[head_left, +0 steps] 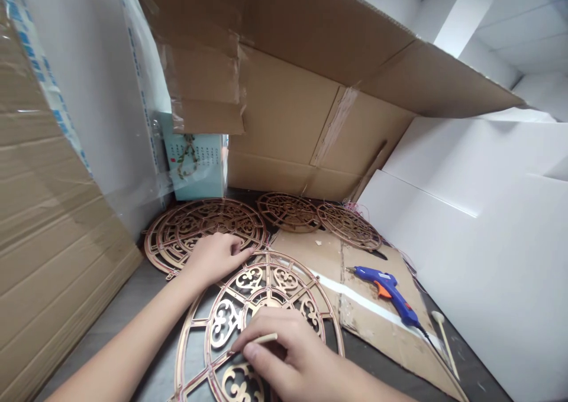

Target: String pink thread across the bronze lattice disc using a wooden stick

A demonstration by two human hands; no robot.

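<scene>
A round openwork panel (328, 307) of gold-coloured rings, spokes and scrolls lies in front of me, with thin reddish wire along its ribs. My right hand (288, 349) pinches a slim pale stick (265, 339) over the panel's lower middle. The stick's front end is hidden by my fingers, which are close to a spoke. At the far upper-left rim, my left hand (219, 257) is closed on the panel's edge, fingers curled and thumb stretched along it. A blue hot glue gun (393, 292) with an orange trigger lies to the right.
Similar round panels (208, 227) lie behind, two of them farther back. A cardboard sheet (377, 325) lies under the glue gun. Beside it rests a pale stick with a rounded head (445, 346). A light-blue box (195, 165), cardboard walls (284, 106) and white boards (461, 230) surround the table.
</scene>
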